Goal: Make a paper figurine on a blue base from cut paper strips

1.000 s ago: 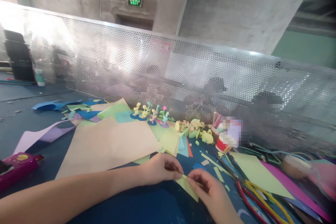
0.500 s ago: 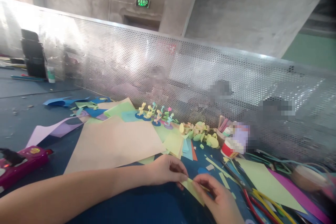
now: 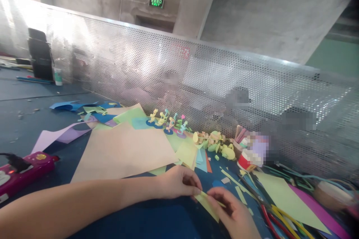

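Between my two hands is a small piece of pale yellow paper, which looks folded or bent along its upper edge. My left hand pinches its upper left corner between thumb and fingers. On the other side, my right hand grips the paper's right edge, the fingers curled and partly hiding it. The paper is held low over the dark blue table. Several narrow yellow paper strips lie just beyond my right hand.
A large beige sheet lies ahead, with small paper figures behind it. Scissors with red handles and yellow-handled ones lie at right. A magenta power strip is at left. A perforated metal screen bounds the back.
The view has shifted slightly, so the scene sits a little further right. Both hands keep their hold on the yellow paper, with hardly any movement.
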Available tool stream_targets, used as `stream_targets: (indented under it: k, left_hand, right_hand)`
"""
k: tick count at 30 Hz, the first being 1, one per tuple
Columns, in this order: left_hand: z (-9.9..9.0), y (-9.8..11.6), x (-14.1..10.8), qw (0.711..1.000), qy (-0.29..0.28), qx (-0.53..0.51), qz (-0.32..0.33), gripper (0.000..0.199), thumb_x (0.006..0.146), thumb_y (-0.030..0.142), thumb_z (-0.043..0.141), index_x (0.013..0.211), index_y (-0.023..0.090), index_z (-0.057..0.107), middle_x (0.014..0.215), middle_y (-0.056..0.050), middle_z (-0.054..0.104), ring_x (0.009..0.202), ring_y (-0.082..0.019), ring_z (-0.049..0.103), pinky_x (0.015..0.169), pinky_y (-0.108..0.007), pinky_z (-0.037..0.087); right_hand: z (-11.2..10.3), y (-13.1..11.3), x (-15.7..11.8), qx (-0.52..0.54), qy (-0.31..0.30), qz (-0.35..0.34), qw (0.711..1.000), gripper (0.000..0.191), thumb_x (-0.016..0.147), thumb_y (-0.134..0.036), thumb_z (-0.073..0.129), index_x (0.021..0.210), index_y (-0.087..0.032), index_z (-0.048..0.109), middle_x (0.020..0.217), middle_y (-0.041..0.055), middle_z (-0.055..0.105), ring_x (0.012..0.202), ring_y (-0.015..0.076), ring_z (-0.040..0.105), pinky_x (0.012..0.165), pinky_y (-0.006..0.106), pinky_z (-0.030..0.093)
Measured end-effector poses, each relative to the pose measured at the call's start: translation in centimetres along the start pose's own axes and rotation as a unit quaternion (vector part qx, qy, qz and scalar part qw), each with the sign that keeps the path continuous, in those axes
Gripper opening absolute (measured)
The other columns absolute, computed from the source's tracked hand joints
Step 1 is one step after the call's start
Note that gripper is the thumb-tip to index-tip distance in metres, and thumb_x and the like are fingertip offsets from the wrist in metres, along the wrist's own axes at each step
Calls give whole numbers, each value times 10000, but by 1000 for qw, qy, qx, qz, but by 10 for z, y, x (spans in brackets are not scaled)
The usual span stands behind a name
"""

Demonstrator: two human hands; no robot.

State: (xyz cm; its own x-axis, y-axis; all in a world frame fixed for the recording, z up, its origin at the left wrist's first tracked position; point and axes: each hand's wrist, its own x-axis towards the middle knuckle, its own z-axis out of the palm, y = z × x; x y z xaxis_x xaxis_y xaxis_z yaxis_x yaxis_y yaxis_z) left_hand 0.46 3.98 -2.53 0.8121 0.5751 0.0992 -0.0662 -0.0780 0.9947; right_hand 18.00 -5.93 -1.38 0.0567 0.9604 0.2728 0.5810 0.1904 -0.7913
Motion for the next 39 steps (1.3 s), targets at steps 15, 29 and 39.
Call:
stream_targets:
  k: [15, 29, 39]
  left_hand:
    - [2, 5, -1, 999, -23, -12, -20, 277, 663, 387, 681, 793, 158, 597, 632, 17, 604, 551, -121, 613, 625, -280, 495]
    - [4, 5, 0, 999, -22, -18, -17, 275, 677, 384, 671, 797, 152, 586, 649, 6, 602, 622, -137, 633, 652, -280, 492]
    - [4, 9, -1, 999, 1, 38, 21, 191, 714, 304, 645, 793, 135, 603, 677, -7, 618, 676, -126, 617, 679, -259, 478]
  right_hand:
    - [1, 1, -2, -42, -3, -33, 999, 247, 794, -452, 522, 775, -223, 613, 766, 21, 665, 704, 159, 630, 644, 175, 503]
    - [-1, -2, -1, -39, 3, -31, 999, 228, 790, -435, 544, 779, -222, 625, 779, 13, 669, 728, 157, 635, 669, 172, 491]
    - [-4, -2, 1, -26, -45, -3, 999, 223, 819, -413, 515, 824, -204, 593, 781, 23, 646, 735, 164, 612, 672, 210, 480]
